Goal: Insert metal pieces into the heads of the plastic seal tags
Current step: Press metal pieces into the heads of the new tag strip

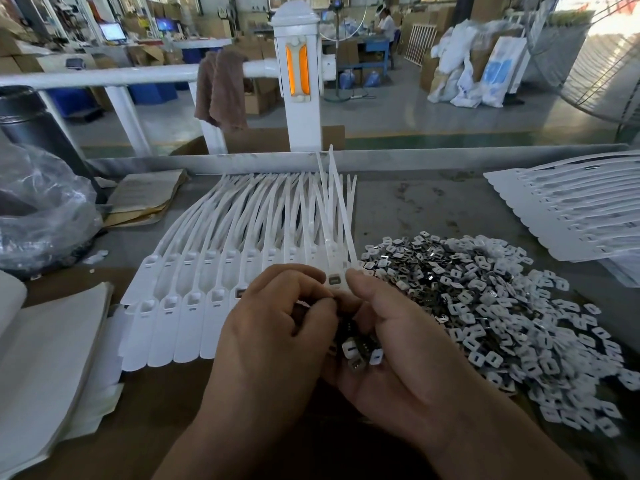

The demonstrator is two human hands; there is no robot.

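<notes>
A fan of white plastic seal tags (pixel 221 271) lies on the grey table, heads toward me, tails pointing away. My hands meet over the fan's right end. My left hand (pixel 273 327) has its fingers curled and pinches something small at its fingertips. My right hand (pixel 391 334) cups several metal pieces (pixel 356 351) in its palm, and its thumb presses beside a tag head (pixel 335 280) that shows a metal insert. A few tag tails (pixel 332 188) stick up behind the hands. A large pile of loose metal pieces (pixel 491 306) lies to the right.
Another stack of white tags (pixel 571 216) lies at the far right. A clear plastic bag (pixel 41 216) and brown paper (pixel 145 199) sit at the left, white sheets (pixel 41 368) at the near left. A white railing with a brown cloth (pixel 221 88) stands behind the table.
</notes>
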